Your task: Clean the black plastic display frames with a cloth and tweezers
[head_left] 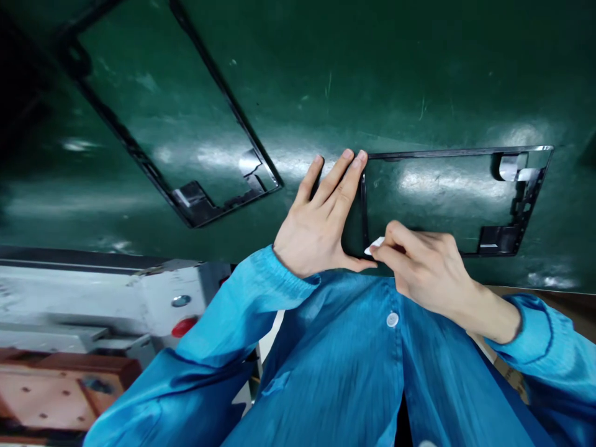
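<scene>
A thin black rectangular frame (433,153) lies flat on the green work surface in front of me. My left hand (321,220) is spread over its left end, fingertips at the upper left corner and thumb by the lower left corner. Between the thumb and fingers of my right hand (421,264) is pinched a small white piece (375,246), its tip at the frame's lower left corner. I cannot make out whether it is cloth, paper or a tool. My right hand covers part of the frame's lower edge.
Another black frame (223,90) lies at an angle to the left on the green surface (372,74). Below the table's edge at left are a light-coloured machine housing (167,285) with a red button (184,326) and a reddish-brown block (51,391).
</scene>
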The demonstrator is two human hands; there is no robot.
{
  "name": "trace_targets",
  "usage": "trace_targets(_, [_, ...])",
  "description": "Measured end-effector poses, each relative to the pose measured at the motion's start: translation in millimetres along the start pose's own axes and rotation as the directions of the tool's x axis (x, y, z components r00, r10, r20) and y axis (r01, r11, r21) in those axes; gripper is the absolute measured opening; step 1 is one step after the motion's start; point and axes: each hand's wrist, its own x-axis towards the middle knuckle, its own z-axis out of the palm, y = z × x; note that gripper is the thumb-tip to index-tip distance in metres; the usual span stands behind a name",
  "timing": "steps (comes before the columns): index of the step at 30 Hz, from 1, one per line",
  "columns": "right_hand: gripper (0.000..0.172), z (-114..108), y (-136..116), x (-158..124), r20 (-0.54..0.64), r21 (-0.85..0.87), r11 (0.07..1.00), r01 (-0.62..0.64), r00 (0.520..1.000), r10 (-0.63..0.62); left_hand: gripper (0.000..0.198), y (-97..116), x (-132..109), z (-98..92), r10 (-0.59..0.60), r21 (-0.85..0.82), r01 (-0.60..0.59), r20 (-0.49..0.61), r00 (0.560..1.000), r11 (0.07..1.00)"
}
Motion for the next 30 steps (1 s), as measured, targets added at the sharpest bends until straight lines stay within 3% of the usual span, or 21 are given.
trace_targets(5, [0.036,-9.2,0.5,-12.5,0.048,-0.068,0.995,0.069,0.997,-0.066,0.12,-0.6,0.8,-0.7,0.02,0.085,-0.023,0.036,0.999,0.996])
trace_targets(14, [0.028,-32.6,26.8,-53.8,-0.003,-0.074,0.997,-0.008,1.0,0.008,0.11,-1.7,-0.4,-0.2,0.009,0.068,-0.01,0.015,1.0,0.998])
trace_targets(17, [0.025,-42.1,38.2,-72.8,-0.012,-0.104,0.994,-0.028,1.0,0.027,0.118,-3.1,-0.6,0.5,0.045,0.105,-0.047,0.022,0.999,0.993])
trace_targets(23, [0.026,-56.2,57.1,-117.0,-0.062,-0.15,0.976,-0.157,0.987,0.149,0.128,-1.8,-0.9,0.2,-0.008,0.079,0.004,0.05,0.999,0.997])
trace_targets(30, [0.026,-58.5,68.3,-145.4,-0.197,-0.202,0.931,-0.304,0.944,0.266,0.137,-3.5,-4.8,1.3,0.059,0.101,-0.056,-0.023,0.998,0.993])
